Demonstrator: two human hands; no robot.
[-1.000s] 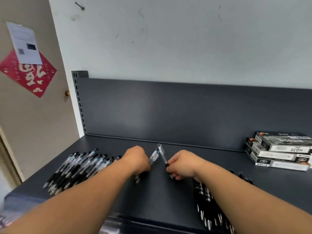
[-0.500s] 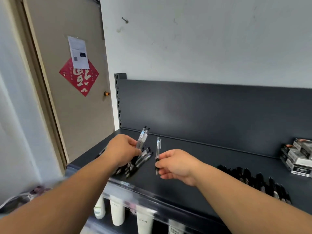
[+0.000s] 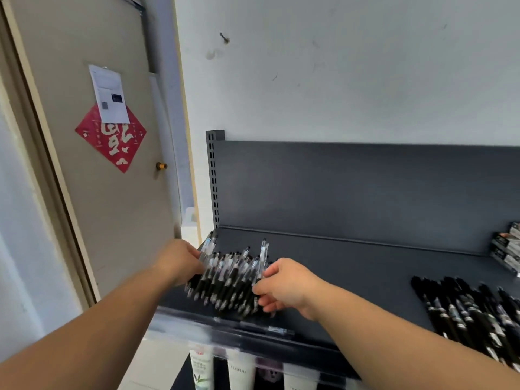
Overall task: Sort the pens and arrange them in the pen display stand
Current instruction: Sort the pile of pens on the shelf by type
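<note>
Pens (image 3: 228, 280), clear-barrelled, lie heaped on the shelf (image 3: 351, 277) between the grips: left grip (image 3: 180, 263) curls round a pair, right grip (image 3: 284, 285) pinches one upright beside the heap; best laid down parallel, tips aligned, gently enough that none rolls off the front edge.

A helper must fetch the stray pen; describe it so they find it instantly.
Start at the dark grey shelf. Along its front lip, below the right hand, lies one clear-barrelled pen. It alone lies sideways, apart from the pile.
</note>
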